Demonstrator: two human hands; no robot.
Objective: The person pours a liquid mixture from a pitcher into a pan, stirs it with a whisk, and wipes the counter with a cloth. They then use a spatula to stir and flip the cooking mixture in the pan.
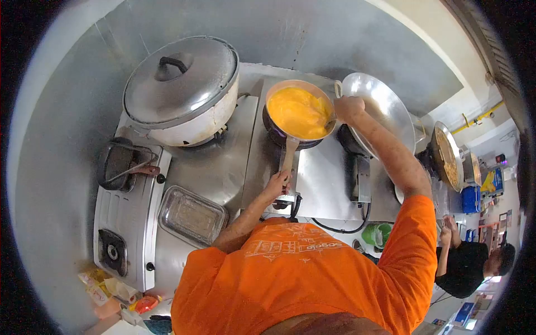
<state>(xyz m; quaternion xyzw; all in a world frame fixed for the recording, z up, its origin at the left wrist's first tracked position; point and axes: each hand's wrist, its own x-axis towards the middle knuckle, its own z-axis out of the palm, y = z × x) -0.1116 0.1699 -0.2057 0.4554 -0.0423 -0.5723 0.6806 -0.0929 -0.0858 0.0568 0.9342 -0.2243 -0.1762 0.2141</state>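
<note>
A frying pan (325, 95) with a tan inside sits on a burner in the middle. It holds a yellow, egg-like mixture (296, 111) with a streaked surface. My left hand (277, 185) is closed around the pan's light-coloured handle (290, 153). At the pan's right rim, my right hand (350, 109) is closed on a stirring utensil (331, 124); its greyish end dips into the mixture, and its exact kind is hard to make out. Just beyond that hand stands a large metal wok (385, 106), with its loop handle close to my fingers.
A big lidded pot (181, 89) stands at the left. Below it are a two-burner stove (131, 223) with a small dark pan (117, 162) and a foil tray (192, 216). Far right are another wide pan (446, 156) and a person in black (469, 268).
</note>
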